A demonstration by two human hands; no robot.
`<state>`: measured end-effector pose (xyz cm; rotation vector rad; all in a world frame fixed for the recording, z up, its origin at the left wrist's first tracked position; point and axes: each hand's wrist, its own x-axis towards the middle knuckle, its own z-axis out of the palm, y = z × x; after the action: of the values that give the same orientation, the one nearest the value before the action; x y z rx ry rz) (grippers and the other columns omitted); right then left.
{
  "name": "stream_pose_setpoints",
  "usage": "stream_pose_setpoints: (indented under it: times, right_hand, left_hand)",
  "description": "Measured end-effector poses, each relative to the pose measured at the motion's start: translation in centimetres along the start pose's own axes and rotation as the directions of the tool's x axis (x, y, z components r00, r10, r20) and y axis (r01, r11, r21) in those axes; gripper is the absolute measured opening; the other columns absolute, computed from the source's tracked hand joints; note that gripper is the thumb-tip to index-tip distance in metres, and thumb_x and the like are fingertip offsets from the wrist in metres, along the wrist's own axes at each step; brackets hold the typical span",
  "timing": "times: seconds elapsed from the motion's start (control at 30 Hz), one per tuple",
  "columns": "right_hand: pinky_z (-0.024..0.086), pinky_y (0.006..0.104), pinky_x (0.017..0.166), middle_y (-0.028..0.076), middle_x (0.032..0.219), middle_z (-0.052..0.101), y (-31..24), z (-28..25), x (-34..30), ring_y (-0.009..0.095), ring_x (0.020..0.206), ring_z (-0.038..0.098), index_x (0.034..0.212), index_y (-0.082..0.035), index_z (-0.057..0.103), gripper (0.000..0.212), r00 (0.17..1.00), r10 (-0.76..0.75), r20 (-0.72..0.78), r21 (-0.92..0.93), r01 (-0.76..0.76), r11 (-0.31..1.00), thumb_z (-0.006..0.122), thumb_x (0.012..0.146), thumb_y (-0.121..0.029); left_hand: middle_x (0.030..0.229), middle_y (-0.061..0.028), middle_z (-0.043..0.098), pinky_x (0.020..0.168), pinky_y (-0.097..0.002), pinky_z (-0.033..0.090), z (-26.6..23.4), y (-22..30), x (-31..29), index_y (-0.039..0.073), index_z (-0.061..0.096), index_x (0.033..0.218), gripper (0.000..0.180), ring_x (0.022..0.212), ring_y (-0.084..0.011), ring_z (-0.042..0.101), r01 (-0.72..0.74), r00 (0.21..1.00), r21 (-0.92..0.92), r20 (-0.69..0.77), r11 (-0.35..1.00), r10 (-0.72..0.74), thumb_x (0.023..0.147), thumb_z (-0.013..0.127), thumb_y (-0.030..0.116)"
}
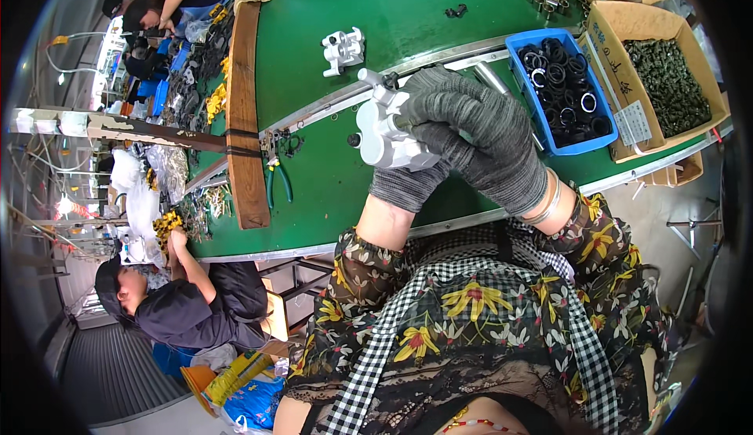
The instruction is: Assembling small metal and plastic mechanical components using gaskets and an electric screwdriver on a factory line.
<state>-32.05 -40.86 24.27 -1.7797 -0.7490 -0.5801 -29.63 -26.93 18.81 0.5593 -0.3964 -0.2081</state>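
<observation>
Work looks partway: the right hand's [486, 133] fingers grasp a silver casting [379, 138] above the counter [318, 207], inside its front edge — left hand [410, 186] fingers hidden (grip unclear) — while a second casting [343, 50] lies farther from that edge.

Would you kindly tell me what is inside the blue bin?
The blue bin holds heaped rings, mostly black, a few pale; whatever lies beneath the top ones is covered.
</observation>
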Motion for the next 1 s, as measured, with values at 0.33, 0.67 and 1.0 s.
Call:
stream_pose_setpoints:
  times: [0.33,0.67,1.0]
  right_hand:
    - [0.048,0.0397,0.086,0.012,0.099,0.066,0.1,-0.4,-0.2,0.031,0.095,0.061,0.1,-0.006,0.067,0.024,0.998,0.068,0.013,0.072,-0.069,0.995,0.07,0.079,-0.018]
    - [0.047,0.0413,0.083,0.01,0.088,0.064,0.4,-0.1,0.1,0.031,0.087,0.06,0.098,-0.012,0.067,0.018,0.997,-0.054,0.05,-0.196,0.063,0.979,0.06,0.085,-0.022]
    - [0.048,0.043,0.065,0.012,0.083,0.061,3.0,0.1,-0.8,0.032,0.075,0.061,0.106,-0.004,0.059,0.022,0.986,-0.115,0.121,-0.3,0.146,0.943,0.056,0.087,-0.014]
  left_hand:
    - [0.106,-0.0061,0.06,0.113,-0.0494,0.028,0.6,0.7,0.1,0.007,0.048,0.119,0.04,0.104,-0.014,0.055,-0.085,0.996,0.939,0.086,0.334,0.011,0.101,0.029,0.038]
    - [0.083,0.0003,0.055,0.056,-0.0218,0.049,-2.9,1.2,-0.4,0.021,0.056,0.113,0.022,0.065,-0.0073,0.054,0.1,0.993,-0.526,-0.001,0.845,-0.117,0.101,0.039,0.024]
    - [0.082,0.0017,0.058,0.054,-0.0223,0.049,0.4,2.2,0.4,0.007,0.058,0.106,0.024,0.061,-0.0065,0.054,0.211,0.973,-0.366,0.168,0.906,-0.159,0.1,0.041,0.023]
